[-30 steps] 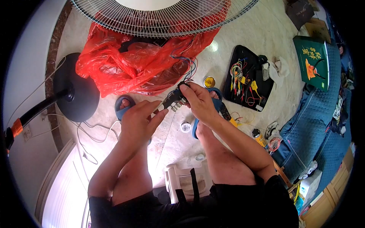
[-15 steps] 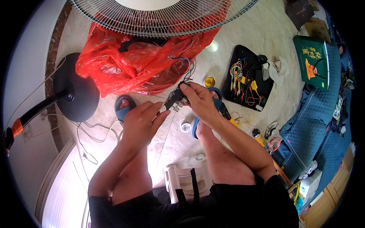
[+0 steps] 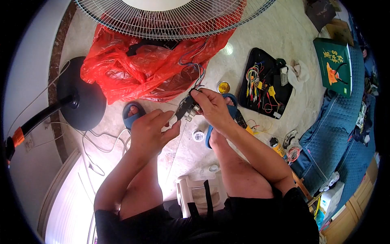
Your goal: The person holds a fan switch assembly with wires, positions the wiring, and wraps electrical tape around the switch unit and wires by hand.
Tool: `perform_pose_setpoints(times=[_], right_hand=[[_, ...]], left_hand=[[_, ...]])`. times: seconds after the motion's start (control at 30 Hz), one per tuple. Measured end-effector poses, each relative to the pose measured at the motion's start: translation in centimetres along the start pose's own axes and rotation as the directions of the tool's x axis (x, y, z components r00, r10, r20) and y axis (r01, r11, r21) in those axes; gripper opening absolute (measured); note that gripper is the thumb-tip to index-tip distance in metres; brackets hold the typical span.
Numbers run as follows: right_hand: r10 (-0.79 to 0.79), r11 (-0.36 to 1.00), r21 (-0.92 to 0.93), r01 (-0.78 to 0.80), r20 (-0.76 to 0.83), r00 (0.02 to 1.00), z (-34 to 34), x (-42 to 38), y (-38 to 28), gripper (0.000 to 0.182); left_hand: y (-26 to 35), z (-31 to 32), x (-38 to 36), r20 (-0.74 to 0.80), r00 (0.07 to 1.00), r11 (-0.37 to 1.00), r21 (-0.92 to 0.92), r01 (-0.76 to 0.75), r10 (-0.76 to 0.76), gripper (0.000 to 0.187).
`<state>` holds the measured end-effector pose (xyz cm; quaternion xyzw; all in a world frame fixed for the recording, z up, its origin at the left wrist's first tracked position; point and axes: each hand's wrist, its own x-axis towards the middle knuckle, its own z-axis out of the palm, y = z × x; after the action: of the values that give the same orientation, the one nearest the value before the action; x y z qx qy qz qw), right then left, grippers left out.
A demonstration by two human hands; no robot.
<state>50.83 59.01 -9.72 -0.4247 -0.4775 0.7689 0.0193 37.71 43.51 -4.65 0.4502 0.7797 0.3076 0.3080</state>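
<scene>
Over the floor between my knees, my right hand grips the upper end of a narrow black push-button switch block. Silvery buttons stick out along its lower right side. Thin wires run up from its top end toward the red bag. My left hand is at the lower left end, its thumb and forefinger closed about a small whitish piece right by the block. The other left fingers are curled.
A fan grille overhangs a red plastic bag. At left stands a round black base with cables nearby. A black case of test leads, a tin of yellow stuff and a small white jar lie on the floor.
My left thumb and forefinger have shifted slightly down and away from the switch block, with more of the whitish piece showing. The block has tilted a little; its wires have swung slightly.
</scene>
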Motion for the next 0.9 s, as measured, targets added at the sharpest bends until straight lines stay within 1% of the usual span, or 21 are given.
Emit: perform_pose_setpoints(times=[0.07,0.17,0.27,0.3,0.37,0.4,0.5,0.6,0.7,0.8,0.9], right_hand=[[0.003,1.000,0.016,-0.003,0.011,1.000,0.2,-0.2,-0.5,0.028],[0.017,0.996,0.082,-0.018,0.020,1.000,0.7,-0.6,-1.5,0.030],[-0.063,0.991,0.119,0.061,0.014,0.998,0.5,-1.1,-1.9,0.027],[-0.035,0.996,0.082,0.031,0.045,0.998,0.0,-1.1,-1.9,0.026],[0.025,1.000,0.004,-0.025,0.105,0.994,-1.2,-0.6,-1.6,0.023],[0.035,0.994,0.102,-0.049,0.140,0.990,-1.4,-0.3,-0.9,0.012],[0.021,0.983,0.173,-0.058,0.209,0.978,-1.0,-0.5,-0.4,0.006],[0.056,0.996,0.053,-0.074,0.283,0.957,-0.6,-0.8,-1.8,0.006],[0.047,0.997,-0.078,-0.026,0.277,0.960,-0.2,-1.3,-2.5,0.009],[0.038,0.999,-0.038,-0.029,0.264,0.964,0.1,-1.7,-2.7,0.010],[-0.063,0.998,0.036,0.056,0.285,0.956,0.4,-1.7,-1.9,0.010]], left_hand=[[0.0,0.1,-0.1,-0.012,1.000,1.000,-0.007,0.006,-0.006,0.025],[-0.1,0.3,0.0,-0.017,0.995,0.993,-0.069,0.093,-0.094,0.024],[-0.9,0.9,-0.1,0.027,0.962,0.931,-0.244,0.271,-0.273,0.023],[-1.1,0.8,0.0,0.061,0.932,0.859,-0.370,0.354,-0.358,0.023],[-1.5,0.6,0.3,0.162,0.851,0.644,-0.587,0.490,-0.499,0.022],[-1.8,0.4,0.6,0.184,0.849,0.628,-0.599,0.497,-0.496,0.021],[-2.3,0.3,0.7,0.250,0.817,0.556,-0.626,0.546,-0.520,0.020],[-2.6,0.5,0.6,0.248,0.824,0.542,-0.651,0.532,-0.510,0.019],[-2.9,0.9,0.5,0.223,0.836,0.566,-0.646,0.512,-0.502,0.021],[-2.2,1.1,0.5,0.186,0.853,0.593,-0.647,0.480,-0.487,0.020],[-2.0,1.2,0.5,0.195,0.853,0.584,-0.654,0.481,-0.484,0.021]])
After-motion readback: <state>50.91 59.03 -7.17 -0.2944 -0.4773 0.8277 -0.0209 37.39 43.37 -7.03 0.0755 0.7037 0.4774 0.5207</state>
